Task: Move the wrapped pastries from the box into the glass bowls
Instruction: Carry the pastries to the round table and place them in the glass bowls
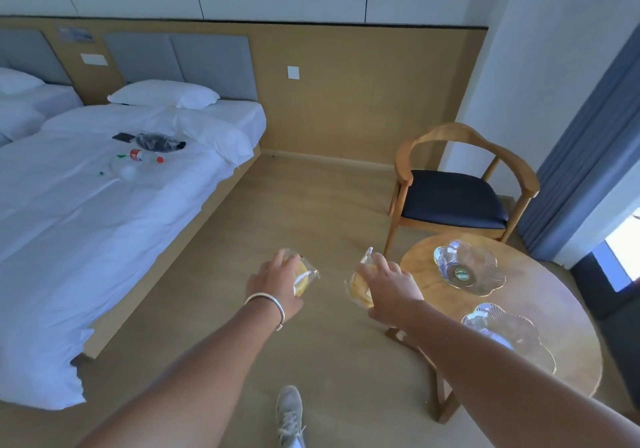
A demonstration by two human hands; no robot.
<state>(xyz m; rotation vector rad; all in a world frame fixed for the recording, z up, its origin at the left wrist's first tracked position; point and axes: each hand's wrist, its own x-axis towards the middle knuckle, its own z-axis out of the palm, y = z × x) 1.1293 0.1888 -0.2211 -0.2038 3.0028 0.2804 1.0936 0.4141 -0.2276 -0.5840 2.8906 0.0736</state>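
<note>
My left hand (pixel 275 283) is shut on a wrapped yellow pastry (pixel 303 277), held out over the floor. My right hand (pixel 389 286) grips a second wrapped pastry (pixel 358 288) just left of the round wooden table (pixel 540 312). Two scalloped glass bowls stand on that table: a far bowl (pixel 467 267) with a dark label inside, and a near bowl (pixel 509 333) partly behind my right forearm. Both bowls look empty. No box is in view.
A wooden chair (pixel 453 191) with a dark seat stands behind the table. A white bed (pixel 104 205) with a bottle and small items lies to the left. My grey shoe (pixel 289 413) is on the floor below. Blue curtain at right.
</note>
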